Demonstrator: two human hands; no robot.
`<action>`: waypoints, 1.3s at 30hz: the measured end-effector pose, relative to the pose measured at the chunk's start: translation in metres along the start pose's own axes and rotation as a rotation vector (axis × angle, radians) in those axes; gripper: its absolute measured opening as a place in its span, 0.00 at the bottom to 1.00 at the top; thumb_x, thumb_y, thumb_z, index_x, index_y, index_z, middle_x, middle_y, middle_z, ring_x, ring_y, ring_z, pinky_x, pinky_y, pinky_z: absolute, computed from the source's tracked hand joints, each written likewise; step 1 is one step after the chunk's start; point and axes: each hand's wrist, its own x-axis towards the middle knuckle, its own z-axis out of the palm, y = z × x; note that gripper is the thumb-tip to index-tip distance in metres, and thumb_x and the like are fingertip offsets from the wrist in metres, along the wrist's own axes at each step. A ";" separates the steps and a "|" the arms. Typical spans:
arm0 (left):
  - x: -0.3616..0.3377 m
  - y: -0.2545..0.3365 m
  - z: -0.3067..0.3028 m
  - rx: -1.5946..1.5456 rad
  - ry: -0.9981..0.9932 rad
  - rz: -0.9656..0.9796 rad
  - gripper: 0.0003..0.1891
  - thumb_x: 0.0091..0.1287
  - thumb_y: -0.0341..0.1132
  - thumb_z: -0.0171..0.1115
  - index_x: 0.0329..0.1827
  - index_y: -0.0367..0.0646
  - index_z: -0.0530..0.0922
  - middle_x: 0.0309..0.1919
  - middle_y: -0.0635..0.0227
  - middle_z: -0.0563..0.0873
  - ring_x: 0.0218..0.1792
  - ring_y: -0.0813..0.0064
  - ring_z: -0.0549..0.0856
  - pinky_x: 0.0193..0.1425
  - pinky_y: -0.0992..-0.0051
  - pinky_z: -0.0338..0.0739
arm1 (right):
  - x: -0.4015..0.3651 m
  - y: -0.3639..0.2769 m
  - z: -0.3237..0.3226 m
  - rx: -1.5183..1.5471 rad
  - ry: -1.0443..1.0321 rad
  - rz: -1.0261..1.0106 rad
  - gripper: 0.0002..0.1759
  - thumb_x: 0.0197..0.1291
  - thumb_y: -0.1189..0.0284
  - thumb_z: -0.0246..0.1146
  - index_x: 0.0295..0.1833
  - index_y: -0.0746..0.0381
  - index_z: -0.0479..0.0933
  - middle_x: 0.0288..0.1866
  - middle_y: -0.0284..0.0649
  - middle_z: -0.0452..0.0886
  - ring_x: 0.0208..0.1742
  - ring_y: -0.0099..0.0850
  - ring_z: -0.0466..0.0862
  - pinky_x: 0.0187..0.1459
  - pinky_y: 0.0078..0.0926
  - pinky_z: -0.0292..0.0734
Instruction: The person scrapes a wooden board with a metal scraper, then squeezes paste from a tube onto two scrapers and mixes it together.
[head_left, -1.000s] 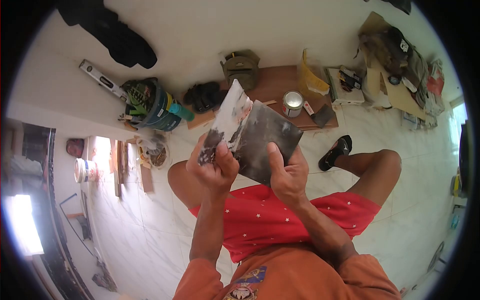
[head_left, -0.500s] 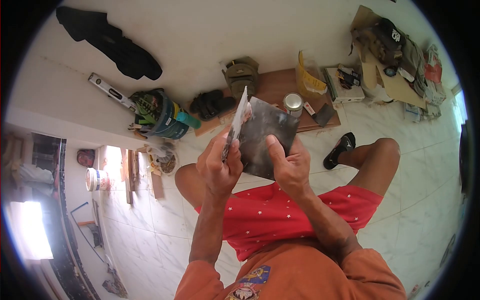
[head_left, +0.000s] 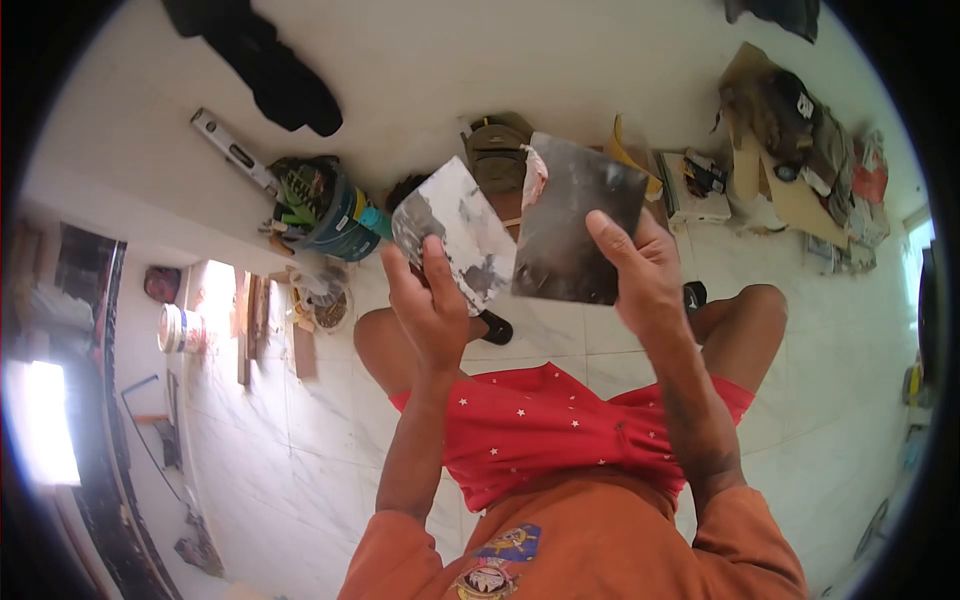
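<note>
My left hand (head_left: 432,305) grips the lower part of a flat putty scraper (head_left: 462,222), its face smeared with white and grey paste. My right hand (head_left: 645,268) is closed on the right side of a dark rectangular putty scraper (head_left: 578,220), thumb across its face. A lump of pale pinkish paste (head_left: 536,172) clings to this one's upper left edge. Both blades are held up side by side above my lap, with a narrow gap between them. Their backs and most of my fingers behind them are hidden.
A bucket (head_left: 345,220) of tools and a spirit level (head_left: 235,150) stand by the wall at left. Behind the blades is a backpack (head_left: 498,150). Cardboard and bags (head_left: 790,150) are piled at right. A white pail (head_left: 182,330) lies further left on the tiled floor (head_left: 330,430).
The two scrapers have moved apart and now face the camera side by side. The left one has turned to show its paste-covered face; my right hand has risen and moved right. The view has shifted.
</note>
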 end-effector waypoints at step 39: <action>-0.222 0.244 -0.258 1.291 0.886 0.146 0.10 0.70 0.28 0.66 0.49 0.33 0.77 0.25 0.61 0.85 0.20 0.72 0.82 0.27 0.75 0.76 | -0.223 -0.040 0.236 0.234 -1.275 -0.046 0.12 0.74 0.69 0.58 0.50 0.68 0.79 0.32 0.34 0.81 0.31 0.19 0.74 0.34 0.23 0.72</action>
